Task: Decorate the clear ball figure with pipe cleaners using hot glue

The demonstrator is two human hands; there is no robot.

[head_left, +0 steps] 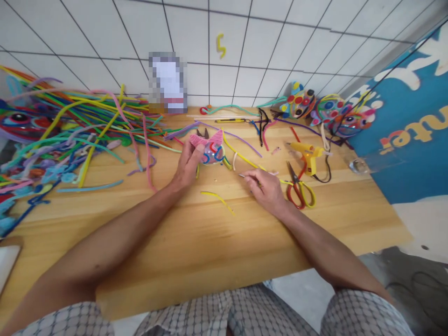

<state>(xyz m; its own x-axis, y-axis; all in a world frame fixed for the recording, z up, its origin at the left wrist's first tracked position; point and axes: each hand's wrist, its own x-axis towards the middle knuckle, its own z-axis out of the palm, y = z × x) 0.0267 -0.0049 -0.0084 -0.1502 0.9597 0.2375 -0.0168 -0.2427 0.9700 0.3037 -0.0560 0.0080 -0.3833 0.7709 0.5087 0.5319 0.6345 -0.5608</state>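
Note:
A clear craft ball (211,154) trimmed with pink pipe-cleaner ears and red and blue curls is in my left hand (190,163), whose thumb and fingers are closed on its left side. Over the wood to the right, my right hand (264,186) pinches a thin pointed thing (241,175); its kind is too small to tell. Between and below the hands lies a short yellow pipe cleaner (219,198). Just right of my right hand rest scissors (297,186) with red and yellow handles, blades apart.
A yellow glue gun (307,156) stands at the right with its cord. Several decorated balls (299,101) sit at the back right. A heap of coloured pipe cleaners (87,116) covers the left. A yellow cutter knife (230,121) lies near the tiled wall (262,37).

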